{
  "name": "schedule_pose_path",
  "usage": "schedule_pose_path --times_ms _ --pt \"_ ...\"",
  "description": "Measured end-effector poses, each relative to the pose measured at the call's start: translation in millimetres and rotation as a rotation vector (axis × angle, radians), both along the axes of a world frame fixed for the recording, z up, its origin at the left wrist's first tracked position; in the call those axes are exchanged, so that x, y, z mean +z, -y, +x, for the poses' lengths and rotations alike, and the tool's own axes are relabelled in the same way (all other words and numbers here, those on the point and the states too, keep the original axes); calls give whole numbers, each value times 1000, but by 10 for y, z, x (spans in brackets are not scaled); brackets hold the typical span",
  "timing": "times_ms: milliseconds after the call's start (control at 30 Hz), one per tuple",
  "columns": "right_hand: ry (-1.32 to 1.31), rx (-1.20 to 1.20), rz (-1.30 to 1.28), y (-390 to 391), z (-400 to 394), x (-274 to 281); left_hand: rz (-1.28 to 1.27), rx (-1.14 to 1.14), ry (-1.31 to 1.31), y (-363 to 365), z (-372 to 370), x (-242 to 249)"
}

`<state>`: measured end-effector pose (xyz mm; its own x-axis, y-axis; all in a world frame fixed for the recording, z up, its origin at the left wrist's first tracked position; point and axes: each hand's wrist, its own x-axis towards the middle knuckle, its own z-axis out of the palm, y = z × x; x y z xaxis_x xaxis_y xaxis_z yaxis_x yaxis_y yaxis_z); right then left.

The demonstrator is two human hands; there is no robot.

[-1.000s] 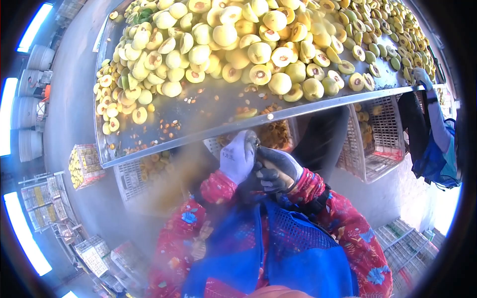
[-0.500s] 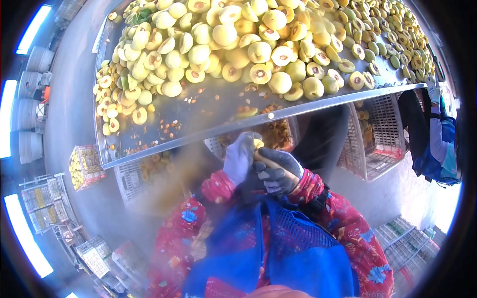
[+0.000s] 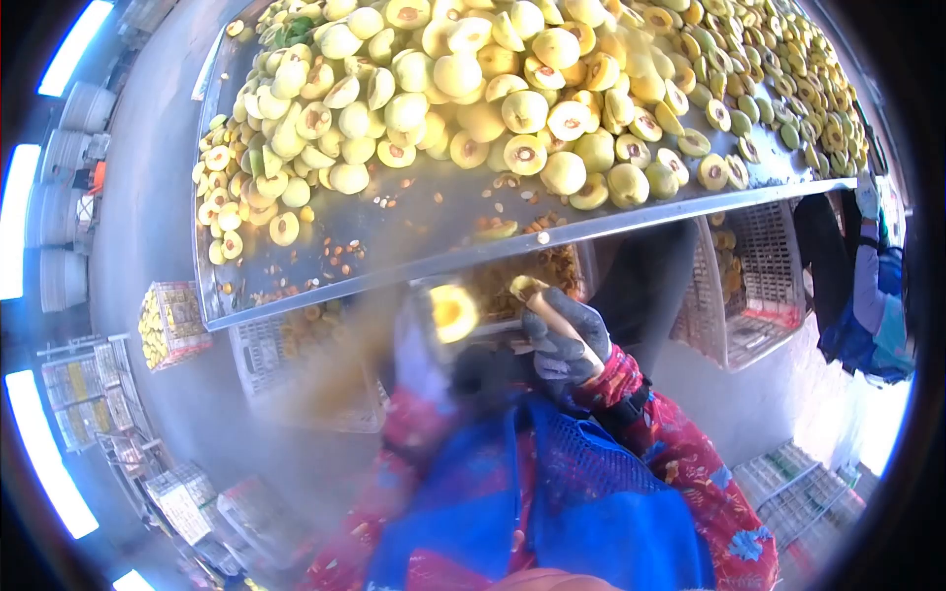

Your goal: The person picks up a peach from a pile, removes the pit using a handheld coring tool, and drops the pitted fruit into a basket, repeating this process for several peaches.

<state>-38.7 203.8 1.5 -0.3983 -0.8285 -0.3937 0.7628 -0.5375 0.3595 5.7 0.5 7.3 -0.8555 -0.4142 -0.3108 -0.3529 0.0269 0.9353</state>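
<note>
A halved yellow peach point(image 3: 454, 313) with a hollow middle is in my left hand point(image 3: 418, 340), which is gloved and smeared by haze and motion. My right hand point(image 3: 566, 340), in a grey-palmed glove, is wrapped round the wooden handle of a pitting tool point(image 3: 558, 315). The tool's head points up and left, with yellowish pulp about it, apart from the peach half. Above both hands lies the metal table point(image 3: 414, 212), its raised front edge running across. A large heap of peach halves point(image 3: 463, 74) covers its far side.
Loose pits point(image 3: 335, 251) and scraps lie near the table's front edge. Below it stand a crate point(image 3: 759, 286) at the right and a white crate point(image 3: 258, 360) at the left. Another person point(image 3: 872, 286) works at the far right. Stacked tubs point(image 3: 61, 217) line the left.
My hands have come apart. The left one has moved left with the peach half, its cut face now showing. The right still grips the tool, whose head is now exposed.
</note>
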Motion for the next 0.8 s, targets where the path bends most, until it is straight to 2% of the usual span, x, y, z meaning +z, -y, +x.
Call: schedule_pose_path --times_ms 33,100,133,167,200,267,333,367,400,433,467,567,667,733,800 --pt "-84 36 -6 -32 -9 -69 -118 25 65 236 79 80" --pt "-251 100 -39 -126 19 -389 -752 -51 298 705 234 181" --pt "-217 150 -3 -156 26 -518 -1074 -88 458 921 290 198" --pt "-204 164 19 -132 0 -517 -1249 -97 549 1097 308 189" --pt "-190 179 43 -110 -21 -507 -1329 -94 495 1226 227 210" --pt "-197 210 103 -70 -32 -514 -1092 -132 355 1368 -168 316" --pt "-248 241 171 -23 -32 -555 -1051 -171 288 1375 -770 249" --pt "-329 276 273 -9 -43 -483 -1099 -188 229 1449 -1063 58" --pt "-408 308 375 -3 -41 -354 -1115 -240 356 1385 -1360 37" --pt "-485 337 478 2 -32 -252 -1235 -341 394 1493 -1594 -218" --pt "-562 346 551 9 -21 -203 -1355 -311 447 1522 -1744 -476" --pt "-843 334 801 -19 37 -150 -1366 -376 505 1386 -1848 -419" --pt "-885 358 793 -24 -12 70 -680 -481 487 1617 -1743 -682" --pt "-968 400 826 8 -90 178 -58 -377 363 1627 -1412 -765" --pt "-1102 467 904 54 -164 224 161 -413 274 1525 -1026 -717"
